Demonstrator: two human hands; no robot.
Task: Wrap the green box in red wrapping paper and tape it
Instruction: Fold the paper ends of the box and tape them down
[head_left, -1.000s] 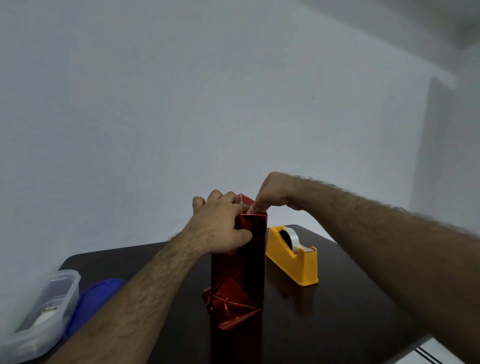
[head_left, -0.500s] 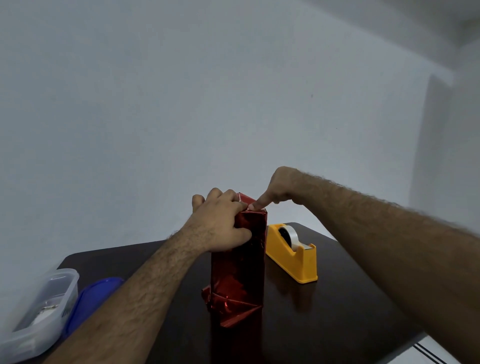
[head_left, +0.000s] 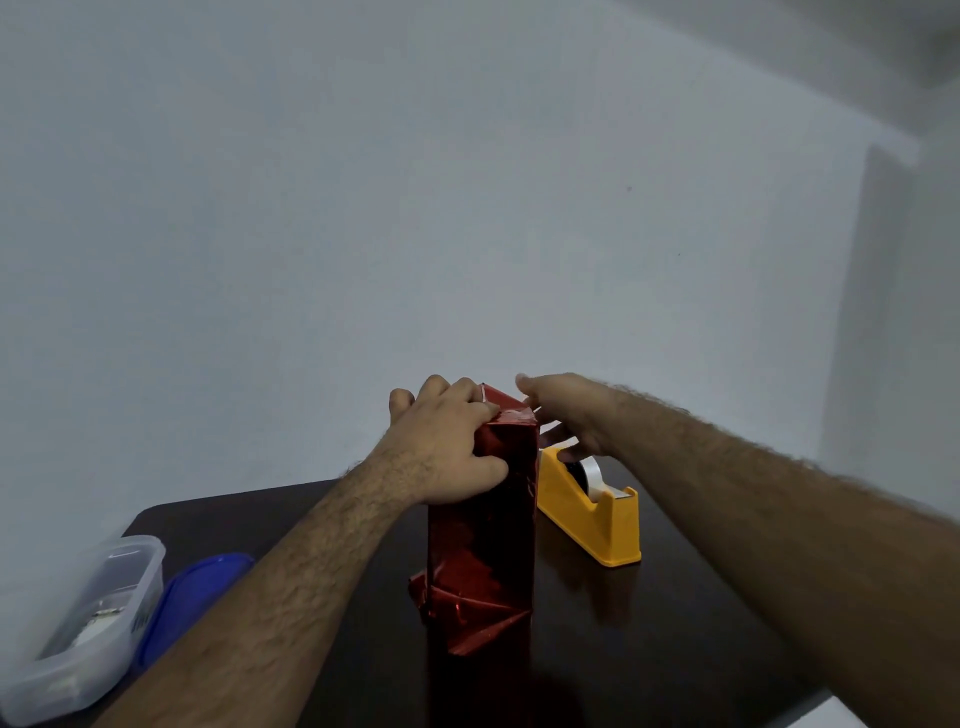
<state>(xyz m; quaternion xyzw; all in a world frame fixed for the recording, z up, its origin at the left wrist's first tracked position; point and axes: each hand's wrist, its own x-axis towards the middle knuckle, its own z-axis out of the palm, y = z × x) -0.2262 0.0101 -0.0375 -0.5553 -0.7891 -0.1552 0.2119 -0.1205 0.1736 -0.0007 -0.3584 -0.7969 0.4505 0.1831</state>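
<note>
The box (head_left: 483, 540) stands upright on the dark table (head_left: 649, 639), fully covered in shiny red wrapping paper; no green shows. Folded paper flaps stick out at its base. My left hand (head_left: 447, 441) grips the top of the box, fingers curled over the folded upper end and thumb on the near face. My right hand (head_left: 566, 410) hovers just right of the box top with relaxed, spread fingers, above the yellow tape dispenser (head_left: 592, 509). A strip of clear tape glints on the top fold.
The yellow tape dispenser with a white tape roll sits directly right of the box. At the left table edge lie a clear plastic container (head_left: 88, 623) and a blue lid (head_left: 192, 597). A pale wall stands behind the table.
My right hand lifted its fingertip off the box top and moved right and down toward the tape dispenser, fingers opening. My left hand kept its grip on the box top.
</note>
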